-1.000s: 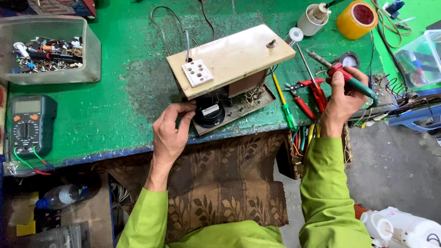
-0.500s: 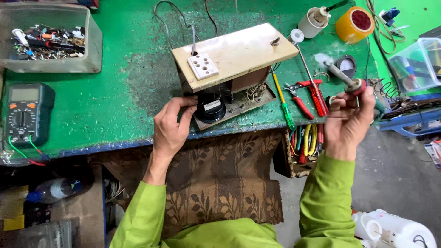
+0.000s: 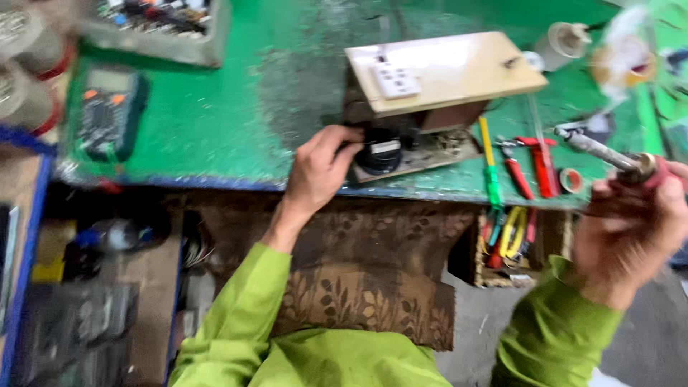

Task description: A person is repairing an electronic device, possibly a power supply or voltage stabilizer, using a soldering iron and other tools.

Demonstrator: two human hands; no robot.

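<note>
Unit on the bench: a tilted pale wooden board with a white socket plate [image 3: 395, 79] sits on a metal base with a black round coil [image 3: 380, 152], at about 12 o'clock from the person, near the front edge of the green worktop [image 3: 215, 122].
Left hand: the left hand [image 3: 315, 172] rests against the base at its 9 o'clock side, fingers curled onto the black round coil; it steadies the unit rather than lifting it.
Right hand: the right hand [image 3: 631, 229] is clenched around a red-handled soldering iron with a metal shaft [image 3: 609, 154], held off the worktop at 3 o'clock from the unit, the tip pointing back toward 10 o'clock.
Doing it well: I judge the unit needs to be pinned flat before the tip comes in, with the left fingers kept clear of the joint and the shaft away from the sleeve.
Risk: the frame is blurred by head motion, so fine wiring under the board cannot be made out.
Near tools: a green-handled screwdriver [image 3: 491, 172] and red-handled pliers [image 3: 534, 161] lie between unit and iron.
Farther out: a dark multimeter [image 3: 107, 115] lies at 9 o'clock, and a clear tray of parts [image 3: 165, 21] at 11 o'clock.
</note>
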